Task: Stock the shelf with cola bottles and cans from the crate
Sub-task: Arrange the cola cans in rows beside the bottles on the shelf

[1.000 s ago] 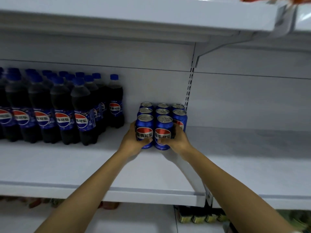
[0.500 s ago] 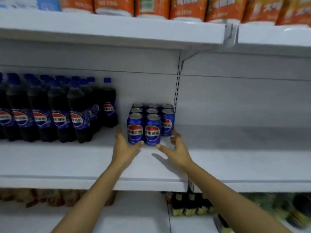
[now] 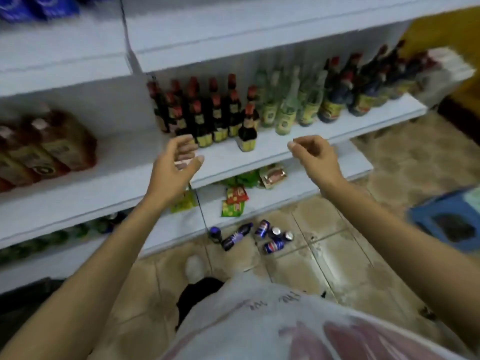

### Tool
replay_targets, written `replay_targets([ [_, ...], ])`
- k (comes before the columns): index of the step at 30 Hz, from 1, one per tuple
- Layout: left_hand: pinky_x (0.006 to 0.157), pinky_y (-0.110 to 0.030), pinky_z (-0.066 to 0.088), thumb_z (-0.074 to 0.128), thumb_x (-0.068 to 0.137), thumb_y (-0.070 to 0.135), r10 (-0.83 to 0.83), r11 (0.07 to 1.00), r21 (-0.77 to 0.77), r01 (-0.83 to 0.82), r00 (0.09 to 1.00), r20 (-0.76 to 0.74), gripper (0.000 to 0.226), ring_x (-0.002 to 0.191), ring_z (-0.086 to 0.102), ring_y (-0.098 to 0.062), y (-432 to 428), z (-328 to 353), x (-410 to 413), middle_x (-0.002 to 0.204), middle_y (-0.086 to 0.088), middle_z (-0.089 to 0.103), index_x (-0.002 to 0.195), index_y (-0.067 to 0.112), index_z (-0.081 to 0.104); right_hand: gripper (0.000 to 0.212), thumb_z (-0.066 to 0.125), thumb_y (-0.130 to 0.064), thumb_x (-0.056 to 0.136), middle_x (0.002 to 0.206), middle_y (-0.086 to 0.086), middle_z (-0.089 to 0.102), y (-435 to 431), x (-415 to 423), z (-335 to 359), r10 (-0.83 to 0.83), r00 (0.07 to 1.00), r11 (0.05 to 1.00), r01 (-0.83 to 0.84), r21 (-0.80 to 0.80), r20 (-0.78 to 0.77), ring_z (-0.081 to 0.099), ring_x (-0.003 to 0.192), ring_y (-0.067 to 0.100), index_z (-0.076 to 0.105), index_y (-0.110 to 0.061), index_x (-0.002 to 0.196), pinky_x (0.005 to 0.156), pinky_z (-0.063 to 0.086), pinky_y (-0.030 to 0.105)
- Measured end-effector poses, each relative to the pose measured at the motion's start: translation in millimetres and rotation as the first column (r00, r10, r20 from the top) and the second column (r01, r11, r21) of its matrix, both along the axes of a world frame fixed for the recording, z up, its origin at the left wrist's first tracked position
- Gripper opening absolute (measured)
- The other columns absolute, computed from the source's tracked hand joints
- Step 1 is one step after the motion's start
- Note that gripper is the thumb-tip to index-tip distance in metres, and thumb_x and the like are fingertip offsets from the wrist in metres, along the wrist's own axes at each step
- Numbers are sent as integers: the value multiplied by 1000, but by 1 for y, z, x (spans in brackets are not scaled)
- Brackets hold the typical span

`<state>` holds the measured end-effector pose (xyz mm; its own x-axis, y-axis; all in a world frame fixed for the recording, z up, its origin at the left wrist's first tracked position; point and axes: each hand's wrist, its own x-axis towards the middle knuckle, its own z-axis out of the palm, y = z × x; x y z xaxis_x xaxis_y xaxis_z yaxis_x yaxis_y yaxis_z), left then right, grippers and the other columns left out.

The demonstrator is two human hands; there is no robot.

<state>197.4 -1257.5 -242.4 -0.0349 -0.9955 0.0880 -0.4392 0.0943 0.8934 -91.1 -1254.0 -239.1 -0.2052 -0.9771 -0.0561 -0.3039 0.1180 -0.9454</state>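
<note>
Our left hand (image 3: 176, 165) and right hand (image 3: 315, 155) have left the shelved cans, both empty and loosely spread, heading for the cola cans (image 3: 274, 236) on the floor (image 3: 350, 268).

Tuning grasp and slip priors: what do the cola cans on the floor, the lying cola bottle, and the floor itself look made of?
Cans: probably metal, glossy blue print; one shows a bright silvery top.
Bottle: probably plastic, dark contents, blue label and cap; too blurred to be sure.
Floor: beige mottled tile, likely ceramic or stone, semi-gloss; grout lines and a pale sheen show.
</note>
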Motion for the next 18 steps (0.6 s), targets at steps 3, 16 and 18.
replay_targets([
  [3,83,-22,46,58,95,14,-107,966,235,110,994,-25,38,101,55,-15,22,-45,-54,119,-2,56,131,12,47,24,69,-29,87,89,8,66,47,-62,-50,-135,990,970,125,209,31,64,82,18,62,-10,100,76,51,32],
  [16,91,-25,49,64,89,11,-474,556,768,318,880,-21,34,108,59,-19,-1,-163,-164,111,-4,61,121,15,54,10,61,-17,92,86,13,66,129,-132,-180,-569,820,572,336,748,67,62,67,20,64,-8,91,63,45,28],
  [18,76,-11,47,61,90,6,-510,491,819,298,860,-7,36,105,59,-19,-13,-203,-168,104,0,60,124,10,53,11,61,-16,92,79,13,64,130,-127,-217,-630,776,494,372,786,29,60,62,20,62,-8,85,55,43,24],
])
